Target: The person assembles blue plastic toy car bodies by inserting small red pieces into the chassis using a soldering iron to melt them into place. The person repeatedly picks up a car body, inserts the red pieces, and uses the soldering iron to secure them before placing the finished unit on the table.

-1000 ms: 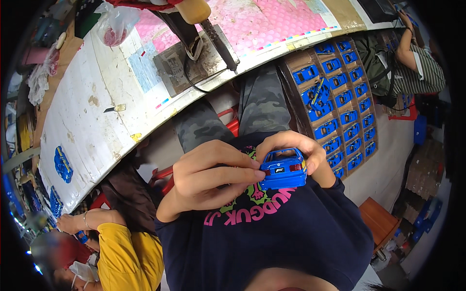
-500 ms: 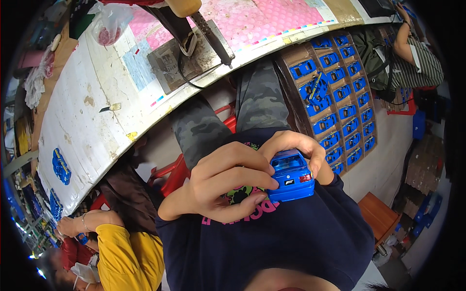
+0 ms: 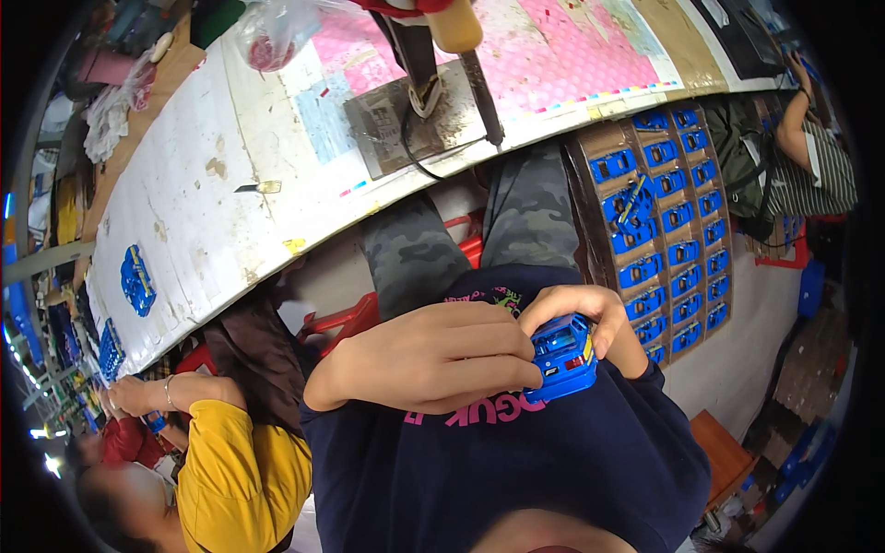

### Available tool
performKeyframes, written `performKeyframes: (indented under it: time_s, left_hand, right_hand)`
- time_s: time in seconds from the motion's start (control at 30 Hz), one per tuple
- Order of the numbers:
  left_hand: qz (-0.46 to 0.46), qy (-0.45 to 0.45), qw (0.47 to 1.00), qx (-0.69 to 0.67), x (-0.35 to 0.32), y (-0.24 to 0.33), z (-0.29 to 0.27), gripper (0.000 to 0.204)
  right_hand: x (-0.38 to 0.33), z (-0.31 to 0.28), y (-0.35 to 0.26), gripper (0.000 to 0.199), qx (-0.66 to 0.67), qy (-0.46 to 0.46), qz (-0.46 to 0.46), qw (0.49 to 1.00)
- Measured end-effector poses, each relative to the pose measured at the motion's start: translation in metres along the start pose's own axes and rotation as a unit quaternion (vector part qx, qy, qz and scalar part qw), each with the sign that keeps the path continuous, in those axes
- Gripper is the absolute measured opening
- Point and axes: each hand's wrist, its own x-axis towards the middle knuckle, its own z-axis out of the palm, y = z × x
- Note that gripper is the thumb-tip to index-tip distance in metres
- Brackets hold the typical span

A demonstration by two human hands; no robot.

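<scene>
A blue toy car body (image 3: 564, 361) with red tail lights is held in front of my chest, its rear end facing me. Around its right side and far end, my right hand (image 3: 583, 311) is closed, thumb along the side. My left hand (image 3: 433, 359) has its fingers pressed together, fingertips against the car's left rear corner. The left thumb is hidden behind those fingers, so whether a small part is pinched there does not show.
A brown tray (image 3: 653, 241) of several blue car bodies stands on my right. The white worktable (image 3: 221, 240) carries a tool with a tan handle (image 3: 458, 28), a metal plate (image 3: 378, 124), a small blade (image 3: 260, 187) and blue parts (image 3: 137, 281). A yellow-sleeved co-worker (image 3: 230, 470) sits at left.
My left hand's fingers have drawn together at the car's rear corner, and its thumb has gone out of sight. The car has tilted slightly. Table and tray appear shifted right and down in the view.
</scene>
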Motion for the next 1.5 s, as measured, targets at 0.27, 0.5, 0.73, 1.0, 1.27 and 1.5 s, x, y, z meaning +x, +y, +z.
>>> performKeyframes:
  time_s: [0.27, 0.5, 0.73, 1.0, 1.27, 1.5]
  left_hand:
    - [-0.065, -0.033, 0.997, -0.038, -0.007, 0.004, -0.002, 0.018]
    - [-0.083, -0.065, 0.991, -0.078, -0.017, 0.003, -0.006, 0.016]
    - [-0.273, 0.182, 0.944, 0.007, -0.035, -0.027, -0.064, 0.011]
    - [-0.281, 0.350, 0.872, 0.195, -0.056, -0.160, -0.184, 0.012]
    - [-0.081, 0.363, 0.825, 0.426, 0.008, -0.137, -0.218, 0.020]
    - [-0.011, 0.275, 0.860, 0.430, 0.103, -0.146, -0.239, 0.020]
  right_hand:
    - [0.008, -0.005, 0.005, 0.065, -0.005, -0.009, 0.054, 0.999]
    - [0.012, -0.005, 0.008, 0.064, -0.015, -0.016, 0.094, 0.995]
    - [0.012, -0.005, 0.015, 0.061, -0.053, -0.022, 0.055, 0.997]
    - [0.018, 0.000, 0.015, 0.060, -0.073, -0.033, 0.070, 0.994]
    - [0.006, -0.001, 0.020, 0.063, -0.077, 0.001, 0.084, 0.994]
    - [0.006, -0.004, 0.015, 0.062, -0.104, 0.019, 0.071, 0.992]
